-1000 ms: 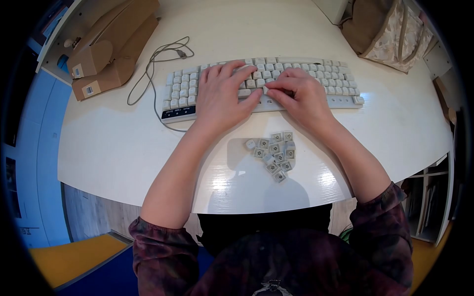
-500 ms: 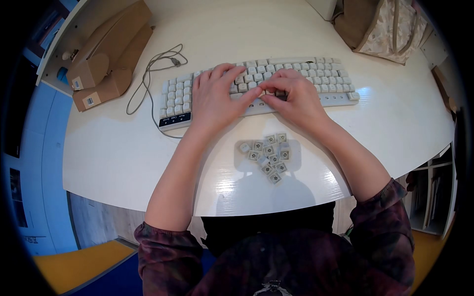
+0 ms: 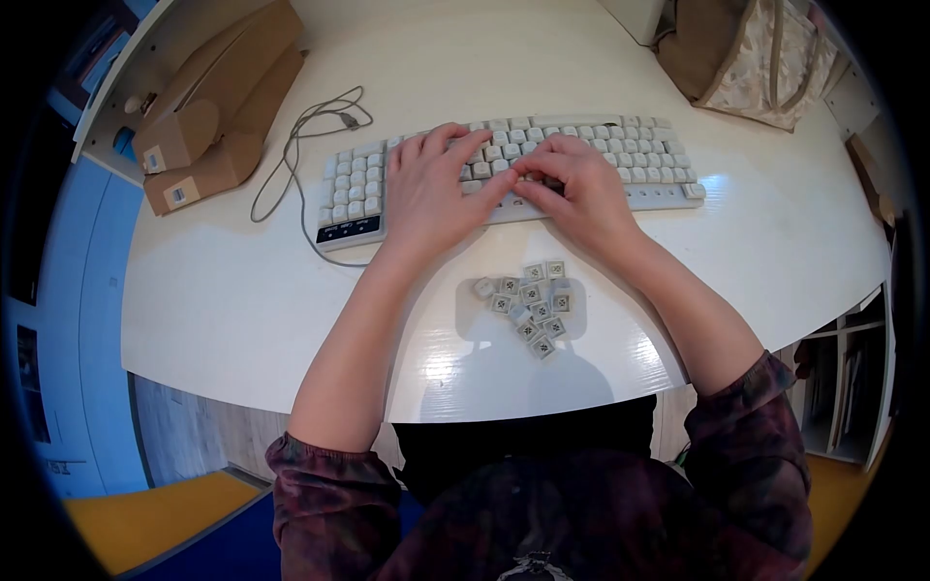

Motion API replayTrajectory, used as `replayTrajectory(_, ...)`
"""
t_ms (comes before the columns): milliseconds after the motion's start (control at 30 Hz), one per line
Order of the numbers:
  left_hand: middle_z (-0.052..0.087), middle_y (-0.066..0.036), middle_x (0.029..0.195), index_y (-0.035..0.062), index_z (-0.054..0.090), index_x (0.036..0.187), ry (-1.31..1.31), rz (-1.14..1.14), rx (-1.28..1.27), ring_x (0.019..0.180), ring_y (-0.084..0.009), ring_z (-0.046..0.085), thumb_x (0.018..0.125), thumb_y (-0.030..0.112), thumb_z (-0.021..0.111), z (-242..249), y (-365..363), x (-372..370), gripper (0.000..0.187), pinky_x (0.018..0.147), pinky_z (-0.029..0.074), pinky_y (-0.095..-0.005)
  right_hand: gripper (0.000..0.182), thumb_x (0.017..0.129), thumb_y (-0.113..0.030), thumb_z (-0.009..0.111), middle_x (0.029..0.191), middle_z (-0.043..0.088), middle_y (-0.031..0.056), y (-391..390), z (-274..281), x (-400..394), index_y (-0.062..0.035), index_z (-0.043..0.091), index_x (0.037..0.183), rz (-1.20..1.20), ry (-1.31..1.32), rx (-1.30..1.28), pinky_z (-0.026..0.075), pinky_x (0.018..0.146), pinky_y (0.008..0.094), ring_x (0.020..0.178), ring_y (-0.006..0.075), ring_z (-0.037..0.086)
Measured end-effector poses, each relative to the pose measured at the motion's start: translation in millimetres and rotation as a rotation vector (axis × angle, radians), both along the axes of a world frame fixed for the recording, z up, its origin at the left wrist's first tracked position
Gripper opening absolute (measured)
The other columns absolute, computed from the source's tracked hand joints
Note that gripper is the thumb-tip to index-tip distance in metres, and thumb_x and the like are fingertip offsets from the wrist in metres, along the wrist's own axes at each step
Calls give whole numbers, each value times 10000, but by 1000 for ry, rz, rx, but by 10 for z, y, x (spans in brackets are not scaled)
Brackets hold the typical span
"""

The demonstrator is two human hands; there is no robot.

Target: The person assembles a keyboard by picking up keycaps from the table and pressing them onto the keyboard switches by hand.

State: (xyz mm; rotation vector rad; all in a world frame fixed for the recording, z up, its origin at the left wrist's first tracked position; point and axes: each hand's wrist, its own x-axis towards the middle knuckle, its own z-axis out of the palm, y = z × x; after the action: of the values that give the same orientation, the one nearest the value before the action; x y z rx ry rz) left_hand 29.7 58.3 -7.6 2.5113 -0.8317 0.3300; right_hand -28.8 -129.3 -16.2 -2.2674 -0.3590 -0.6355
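A pale keyboard [image 3: 644, 198] lies across the desk under both hands, its long strip towards me. My left hand [image 3: 431, 184] rests flat on its left-middle keys with fingers spread, and the thumb reaches right to the other hand's fingertips. At the front row, my right hand [image 3: 576, 184] is bent into a pinch, thumb and forefinger closed around a keycap mostly hidden by the fingers. Bare key positions show along the front strip. Nearer to me, several loose keycaps [image 3: 542, 311] are heaped on the desk, most turned underside up.
A grey cable [image 3: 291, 160] loops left of the keyboard. Brown cardboard pieces [image 3: 218, 107] stand at the back left of the white desk [image 3: 242, 310]. A brown and patterned bag [image 3: 756, 63] sits at the back right. Shelves [image 3: 852, 378] are beyond the right edge.
The view has shifted slightly. Both hands keep nearly the same place on the keyboard, with small movement at the right fingertips. The loose keycaps lie as before.
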Motion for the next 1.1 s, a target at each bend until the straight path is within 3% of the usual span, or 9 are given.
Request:
replayTrajectory(733, 568, -64, 1329, 155, 665, 1267, 19, -11, -70, 1280, -265, 445, 844, 469, 668, -14, 13, -1, 527, 1136, 254, -408, 123, 786, -148, 729, 803, 637, 66, 53, 22, -22, -63, 733, 875, -44, -35, -42, 500, 661, 393, 770, 270, 630)
replayTrajectory(1100, 533, -57, 1358, 183, 655, 1283, 74, -15, -45, 1284, -270, 435, 835, 467, 701, 29, 33, 11, 533, 1118, 293, -405, 128, 780, -164, 743, 775, 644, 60, 45, 29, -6, -68, 750, 864, -53, 58, 12, 498, 679, 376, 774, 248, 621)
